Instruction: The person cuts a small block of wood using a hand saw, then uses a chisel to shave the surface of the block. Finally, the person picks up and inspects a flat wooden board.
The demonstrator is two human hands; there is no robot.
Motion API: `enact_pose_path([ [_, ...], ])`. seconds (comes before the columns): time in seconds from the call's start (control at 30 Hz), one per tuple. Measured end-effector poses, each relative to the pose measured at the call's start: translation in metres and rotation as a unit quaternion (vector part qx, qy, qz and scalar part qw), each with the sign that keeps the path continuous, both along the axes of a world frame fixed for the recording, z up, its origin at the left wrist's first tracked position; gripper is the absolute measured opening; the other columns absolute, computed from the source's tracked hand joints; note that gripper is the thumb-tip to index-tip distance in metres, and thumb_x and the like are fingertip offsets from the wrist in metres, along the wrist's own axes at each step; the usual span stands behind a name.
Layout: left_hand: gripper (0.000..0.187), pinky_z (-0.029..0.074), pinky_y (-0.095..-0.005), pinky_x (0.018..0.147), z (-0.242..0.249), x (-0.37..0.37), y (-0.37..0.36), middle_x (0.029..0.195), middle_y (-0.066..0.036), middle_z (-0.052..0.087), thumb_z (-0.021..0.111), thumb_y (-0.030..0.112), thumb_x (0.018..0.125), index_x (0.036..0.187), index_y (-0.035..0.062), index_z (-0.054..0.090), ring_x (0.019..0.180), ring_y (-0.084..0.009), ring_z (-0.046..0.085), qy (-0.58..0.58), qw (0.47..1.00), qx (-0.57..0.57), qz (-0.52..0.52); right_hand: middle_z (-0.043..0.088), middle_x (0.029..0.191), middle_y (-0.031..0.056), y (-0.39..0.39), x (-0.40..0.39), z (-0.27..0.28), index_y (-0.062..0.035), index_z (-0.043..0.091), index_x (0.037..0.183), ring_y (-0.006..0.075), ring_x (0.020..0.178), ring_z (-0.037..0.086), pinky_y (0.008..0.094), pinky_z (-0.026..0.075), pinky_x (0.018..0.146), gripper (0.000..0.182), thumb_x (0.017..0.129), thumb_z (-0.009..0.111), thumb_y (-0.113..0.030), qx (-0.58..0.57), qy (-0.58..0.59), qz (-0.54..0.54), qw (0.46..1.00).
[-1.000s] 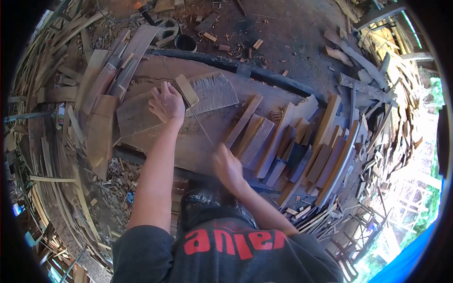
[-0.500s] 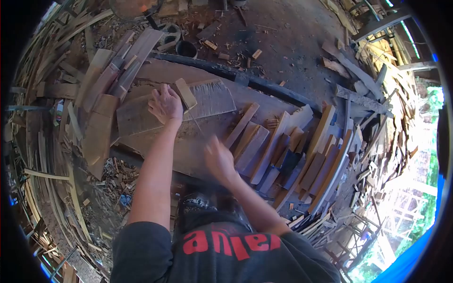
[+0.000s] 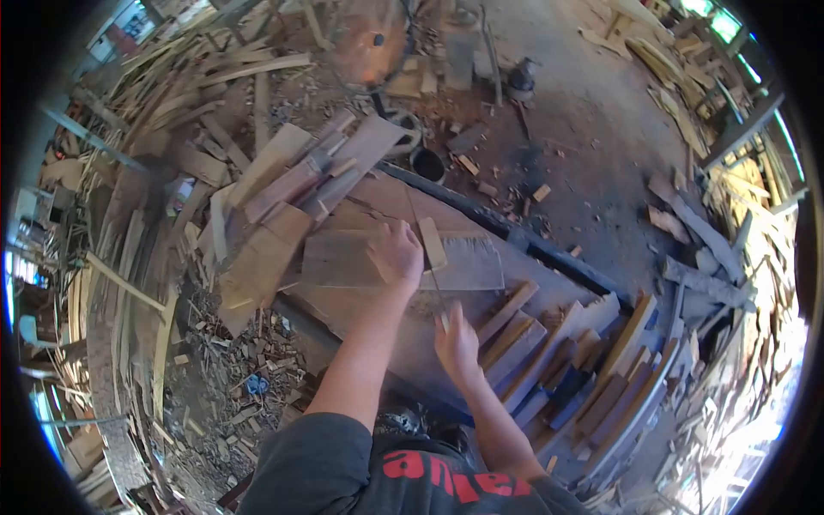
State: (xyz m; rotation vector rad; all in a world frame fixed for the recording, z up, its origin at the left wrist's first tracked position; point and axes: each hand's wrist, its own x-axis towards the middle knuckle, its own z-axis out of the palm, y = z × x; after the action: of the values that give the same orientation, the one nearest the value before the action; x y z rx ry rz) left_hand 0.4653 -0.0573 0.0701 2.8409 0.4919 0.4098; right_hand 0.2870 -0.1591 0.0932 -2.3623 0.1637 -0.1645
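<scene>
Little shows whether the left hand point(image 3: 397, 256) grips the adjacent wooden block point(image 3: 433, 244); if that shifts, the thin tool point(image 3: 437, 287) clasped in the right hand point(image 3: 457, 346) could slip.

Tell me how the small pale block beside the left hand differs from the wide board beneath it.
Size: the small block is short and narrow; the wide board is far longer and broader.
Colour: the small block is paler and yellower, while the wide board is a duller grey-brown.
Pose: the small block lies crosswise, while the wide board runs roughly side to side in the view.
Shared: both look like wood.
</scene>
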Motion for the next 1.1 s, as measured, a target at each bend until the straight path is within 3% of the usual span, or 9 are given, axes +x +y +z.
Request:
enact_pose_path([
  [0.13,0.022,0.043,-0.0518,0.084,0.007,-0.002,0.001,0.108,-0.011,0.057,0.046,0.035,0.097,0.094,0.019,0.061,0.098,-0.0385,0.056,0.01,1.0,-0.017,-0.013,0.064,0.078,0.0258,0.001,0.015,0.019,-0.0053,0.048,0.106,0.0456,0.075,0.064,0.0545,0.051,0.063,0.023,0.091,0.061,-0.017,0.0,0.011,0.007,1.0],
  [0.23,0.021,0.043,-0.0529,0.084,0.006,0.0,0.002,0.11,-0.011,0.057,0.046,0.034,0.097,0.096,0.0187,0.061,0.098,-0.0398,0.056,-0.013,1.0,-0.023,0.007,0.066,0.086,0.0227,-0.014,-0.063,0.055,-0.0049,0.05,0.116,0.0456,0.078,0.065,0.0526,0.051,0.066,0.031,0.09,0.064,-0.016,0.047,0.066,-0.015,0.997],
  [0.33,0.022,0.042,-0.0532,0.087,0.023,-0.002,0.0,0.114,-0.011,0.057,0.046,0.032,0.097,0.097,0.0177,0.062,0.102,-0.0401,0.055,0.015,0.998,-0.058,0.009,0.065,0.086,0.0245,-0.03,-0.13,0.062,-0.0027,0.051,0.109,0.0453,0.079,0.064,0.0511,0.051,0.065,0.027,0.09,0.064,-0.016,0.0,0.162,-0.032,0.986],
  [0.43,0.023,0.042,-0.0532,0.09,0.023,0.0,0.002,0.118,-0.011,0.057,0.046,0.031,0.096,0.099,0.0165,0.063,0.106,-0.0401,0.054,0.047,0.996,-0.073,-0.015,0.065,0.083,0.0265,-0.004,-0.06,0.029,-0.0018,0.049,0.103,0.0459,0.076,0.064,0.0523,0.051,0.065,0.024,0.091,0.064,-0.017,0.063,0.005,-0.018,0.998],
  [0.53,0.023,0.04,-0.0545,0.094,0.017,0.001,0.002,0.116,-0.011,0.057,0.046,0.031,0.096,0.103,0.0179,0.063,0.108,-0.0406,0.054,0.021,0.998,-0.051,-0.004,0.064,0.08,0.0272,0.003,0.025,0.002,-0.0029,0.047,0.102,0.0465,0.076,0.063,0.0534,0.05,0.066,0.025,0.091,0.063,-0.018,0.012,0.035,0.007,0.999],
  [0.8,0.028,0.038,-0.057,0.097,0.017,0.006,0.002,0.129,-0.012,0.055,0.041,0.036,0.099,0.108,0.0184,0.062,0.113,-0.0464,0.052,0.052,0.994,-0.093,0.007,0.064,0.078,0.0246,-0.026,-0.118,0.061,-0.0029,0.048,0.111,0.0464,0.076,0.064,0.0522,0.051,0.067,0.028,0.091,0.063,-0.016,-0.003,0.1,-0.022,0.995],
  [0.9,0.026,0.041,-0.0539,0.09,0.007,0.007,0.005,0.119,-0.011,0.056,0.043,0.035,0.099,0.104,0.0181,0.062,0.103,-0.0424,0.054,0.016,0.998,-0.055,-0.015,0.064,0.079,0.0245,-0.01,-0.07,0.032,-0.0034,0.047,0.11,0.0467,0.075,0.063,0.0526,0.051,0.066,0.028,0.091,0.063,-0.016,0.076,0.026,0.002,0.997],
  [0.97,0.023,0.043,-0.0509,0.083,-0.002,0.009,0.002,0.109,-0.009,0.057,0.046,0.033,0.098,0.1,0.018,0.063,0.092,-0.0376,0.056,-0.037,0.999,-0.013,-0.009,0.064,0.079,0.0243,0.003,0.002,-0.005,-0.0037,0.047,0.11,0.0471,0.074,0.063,0.0537,0.05,0.065,0.028,0.091,0.062,-0.016,0.022,-0.016,0.013,1.0],
  [1.1,0.023,0.043,-0.0512,0.084,-0.002,0.012,-0.002,0.11,-0.01,0.057,0.045,0.032,0.098,0.101,0.0174,0.063,0.094,-0.0391,0.057,-0.036,0.999,-0.014,0.025,0.064,0.08,0.0258,-0.002,0.011,0.022,-0.0037,0.046,0.109,0.0477,0.076,0.063,0.0558,0.049,0.065,0.028,0.09,0.062,-0.017,-0.005,0.036,0.004,0.999],
])
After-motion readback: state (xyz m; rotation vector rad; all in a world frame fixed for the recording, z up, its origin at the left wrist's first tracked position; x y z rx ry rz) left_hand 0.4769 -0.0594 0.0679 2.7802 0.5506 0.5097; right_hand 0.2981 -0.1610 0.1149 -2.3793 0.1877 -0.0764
